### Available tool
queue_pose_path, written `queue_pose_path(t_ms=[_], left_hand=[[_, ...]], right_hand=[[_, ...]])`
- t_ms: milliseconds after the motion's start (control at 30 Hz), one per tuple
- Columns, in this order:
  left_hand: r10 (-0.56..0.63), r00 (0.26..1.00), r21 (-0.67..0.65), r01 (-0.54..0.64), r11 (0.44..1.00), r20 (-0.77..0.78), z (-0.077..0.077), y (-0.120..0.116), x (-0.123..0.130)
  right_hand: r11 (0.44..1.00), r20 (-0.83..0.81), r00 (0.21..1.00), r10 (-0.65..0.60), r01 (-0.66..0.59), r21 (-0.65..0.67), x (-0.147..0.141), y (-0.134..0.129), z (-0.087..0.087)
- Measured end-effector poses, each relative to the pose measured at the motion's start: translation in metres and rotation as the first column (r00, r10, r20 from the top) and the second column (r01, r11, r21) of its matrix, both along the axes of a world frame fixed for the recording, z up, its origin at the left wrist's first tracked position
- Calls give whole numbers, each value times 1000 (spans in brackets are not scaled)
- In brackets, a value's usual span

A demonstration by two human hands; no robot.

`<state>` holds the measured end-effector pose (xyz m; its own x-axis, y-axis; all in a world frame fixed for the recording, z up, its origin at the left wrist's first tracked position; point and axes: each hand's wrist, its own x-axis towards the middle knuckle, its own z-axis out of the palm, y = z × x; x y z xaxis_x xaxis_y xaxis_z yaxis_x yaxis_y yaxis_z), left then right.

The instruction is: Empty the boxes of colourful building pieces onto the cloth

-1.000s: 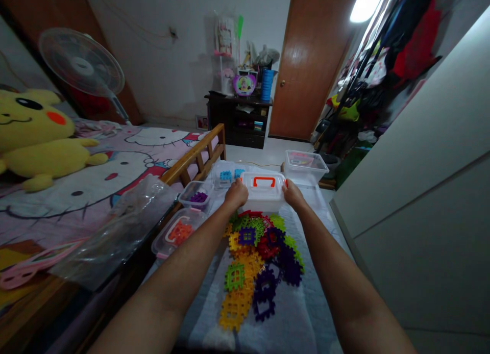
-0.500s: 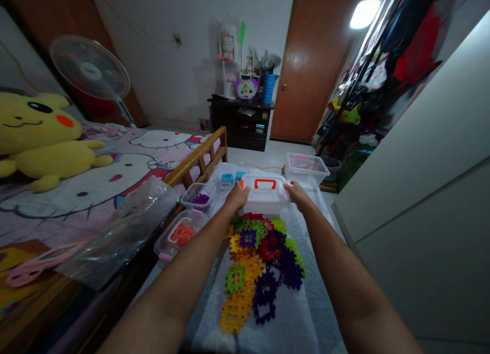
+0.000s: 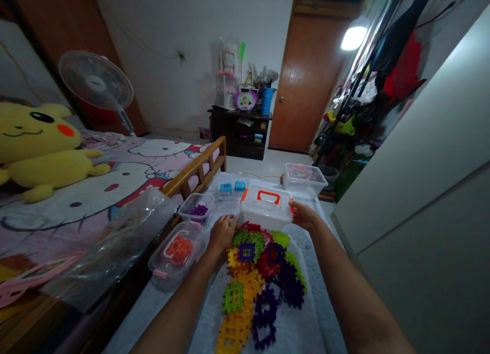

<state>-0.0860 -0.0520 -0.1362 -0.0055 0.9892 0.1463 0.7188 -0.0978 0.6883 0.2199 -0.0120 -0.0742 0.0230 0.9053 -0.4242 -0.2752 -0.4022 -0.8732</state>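
A clear plastic storage box (image 3: 264, 216) with a lid, an orange handle and orange latches stands just behind a heap of interlocking plastic blocks (image 3: 264, 270). My right hand (image 3: 305, 216) grips the box's right end at the latch. Left of the box, and apart from it, my left hand (image 3: 223, 231) is beside the far left edge of the heap; it holds nothing, and its fingers are loosely bent. Yellow, green, red and dark purple pieces make up the heap.
To the left stand a lidded box with orange pieces (image 3: 178, 254) and a tub with purple pieces (image 3: 197, 208). A container with blue pieces (image 3: 229, 188) is behind. Farther right sits a clear bin (image 3: 305, 179). A wooden bed rail (image 3: 195, 170) runs along the left.
My left hand has let go of the box's left end and moved left and towards me. My right hand stays at the box, which sits slightly turned. The view has tilted up.
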Motion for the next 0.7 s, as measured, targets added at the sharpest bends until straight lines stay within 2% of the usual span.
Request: queue_pose_path(t_ms=[167,300,500,700], left_hand=[[-109,990,-4,109,994,89,-11,-6,-4],[-89,983,-6,92,996,159,-16,-8,-6],[-72,982,32,68,997,172,-13,-8,-10],[-36,975,94,16,995,219,-17,-9,-16]], right_hand=[[991,-141,981,-136,136,-10,6,-11,3],[969,-249,940,-235,248,20,3,-6,6],[931,-366,872,-324,362,39,-21,16,3],[910,-454,821,-346,412,52,-53,35,-5]])
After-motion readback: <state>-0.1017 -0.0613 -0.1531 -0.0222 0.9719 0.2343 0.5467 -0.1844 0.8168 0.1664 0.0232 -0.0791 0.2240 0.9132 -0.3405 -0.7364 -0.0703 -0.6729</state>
